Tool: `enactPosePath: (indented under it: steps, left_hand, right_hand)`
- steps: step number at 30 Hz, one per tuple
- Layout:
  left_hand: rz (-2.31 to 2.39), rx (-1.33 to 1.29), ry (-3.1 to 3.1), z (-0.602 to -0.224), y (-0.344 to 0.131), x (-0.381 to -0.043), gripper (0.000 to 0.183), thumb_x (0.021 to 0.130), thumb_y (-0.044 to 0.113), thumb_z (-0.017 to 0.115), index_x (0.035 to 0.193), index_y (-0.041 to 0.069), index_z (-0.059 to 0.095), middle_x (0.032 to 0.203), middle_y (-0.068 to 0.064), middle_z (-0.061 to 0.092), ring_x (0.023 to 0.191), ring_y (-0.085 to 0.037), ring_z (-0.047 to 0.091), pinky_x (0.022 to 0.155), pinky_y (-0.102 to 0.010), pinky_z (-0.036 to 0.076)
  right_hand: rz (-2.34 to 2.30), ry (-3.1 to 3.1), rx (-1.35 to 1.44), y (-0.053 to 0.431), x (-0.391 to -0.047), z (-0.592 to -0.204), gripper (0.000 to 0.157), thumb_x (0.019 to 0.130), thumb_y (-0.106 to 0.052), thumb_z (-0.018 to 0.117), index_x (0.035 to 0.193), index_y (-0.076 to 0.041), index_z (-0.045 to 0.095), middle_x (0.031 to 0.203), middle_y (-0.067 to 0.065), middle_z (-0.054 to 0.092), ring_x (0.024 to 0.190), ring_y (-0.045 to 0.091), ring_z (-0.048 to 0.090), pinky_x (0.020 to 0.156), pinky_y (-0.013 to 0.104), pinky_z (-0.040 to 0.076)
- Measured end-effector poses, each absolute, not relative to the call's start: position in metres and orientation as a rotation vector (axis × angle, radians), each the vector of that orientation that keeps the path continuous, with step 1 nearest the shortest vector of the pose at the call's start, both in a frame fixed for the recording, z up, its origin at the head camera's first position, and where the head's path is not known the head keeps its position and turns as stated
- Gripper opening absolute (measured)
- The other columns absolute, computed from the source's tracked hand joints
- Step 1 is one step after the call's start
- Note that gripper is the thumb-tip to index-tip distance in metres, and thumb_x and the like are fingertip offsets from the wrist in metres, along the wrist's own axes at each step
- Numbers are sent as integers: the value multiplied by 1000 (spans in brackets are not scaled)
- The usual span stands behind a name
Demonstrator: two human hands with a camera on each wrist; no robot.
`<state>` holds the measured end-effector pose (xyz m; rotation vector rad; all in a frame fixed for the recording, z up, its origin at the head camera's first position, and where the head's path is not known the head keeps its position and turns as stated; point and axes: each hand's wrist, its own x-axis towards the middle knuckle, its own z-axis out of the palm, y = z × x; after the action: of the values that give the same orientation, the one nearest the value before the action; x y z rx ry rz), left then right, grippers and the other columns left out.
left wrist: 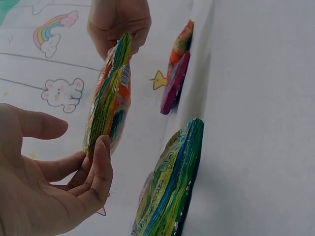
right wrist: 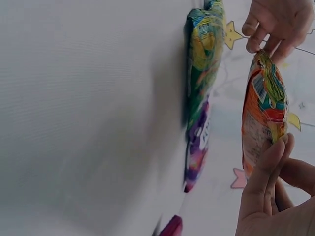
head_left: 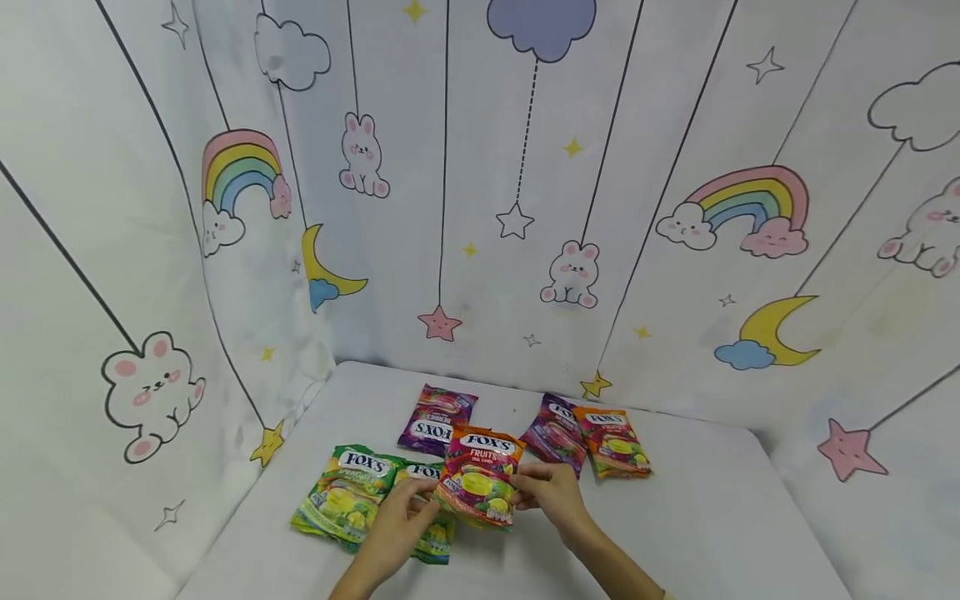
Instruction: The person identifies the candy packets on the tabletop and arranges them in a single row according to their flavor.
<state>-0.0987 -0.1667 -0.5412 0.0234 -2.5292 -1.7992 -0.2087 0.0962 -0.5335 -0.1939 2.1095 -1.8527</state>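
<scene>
An orange-and-red bag of Fox's Fruits candy (head_left: 480, 479) is held up above the table, its printed front facing the head camera. My left hand (head_left: 397, 525) holds the bag's left edge; in the left wrist view its fingers (left wrist: 102, 162) lie at the near end of the bag. At the opposite edge, my right hand (head_left: 551, 497) pinches the bag between thumb and fingers, which the right wrist view also shows (right wrist: 275, 187). Behind and under the left hand lie two green Fox's candy bags, one at the left (head_left: 341, 496) and one partly hidden (head_left: 435, 542).
A purple Berries bag (head_left: 438, 417) lies upside down behind the held bag. Further right, another purple bag (head_left: 557, 433) lies beside a second orange Fruits bag (head_left: 615, 442). The white table (head_left: 697, 533) meets a patterned cloth backdrop (head_left: 480, 275) at the back and left.
</scene>
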Motion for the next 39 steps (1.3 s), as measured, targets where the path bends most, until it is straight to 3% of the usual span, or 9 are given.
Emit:
enactPosePath:
  steps: [3,8,17,25,39]
  left_hand:
    - [-1790,-9,-2544,-545,-164,-98,42,103,29,66,133,1,64,123,-10,60,99,-17,61,78,-24,55]
    - [-1796,-61,-2558,-551,-159,-96,40,102,27,67,130,-2,65,118,-9,61,97,-17,61,78,-25,53]
    - [-1812,-83,-2572,-563,-151,-92,43,102,24,67,131,-6,62,110,-7,60,77,-11,58,62,-24,49]
    - [-1722,-101,-2637,-572,-144,-89,40,101,24,67,128,-5,65,106,-5,59,75,-8,52,66,-23,47]
    - [-1787,-133,-2669,-585,-139,-87,46,101,23,66,130,-13,61,105,-7,58,61,-11,60,60,-25,46]
  right_hand:
    - [-1842,2120,-196,101,-209,-538,28,96,-10,74,114,12,73,88,13,77,70,20,74,67,33,63]
    - [-1807,2147,-169,108,-205,-542,27,95,-10,75,112,10,74,89,14,77,70,20,74,66,32,63]
    - [-1761,2153,-145,115,-200,-547,25,94,-11,77,110,8,75,90,12,78,71,20,75,67,33,63]
    - [-1731,2142,-140,122,-201,-557,22,92,-9,77,108,7,76,92,12,78,70,19,75,67,32,63]
    - [-1684,2118,-115,127,-197,-569,19,91,-8,77,105,5,77,89,10,78,68,17,74,66,32,62]
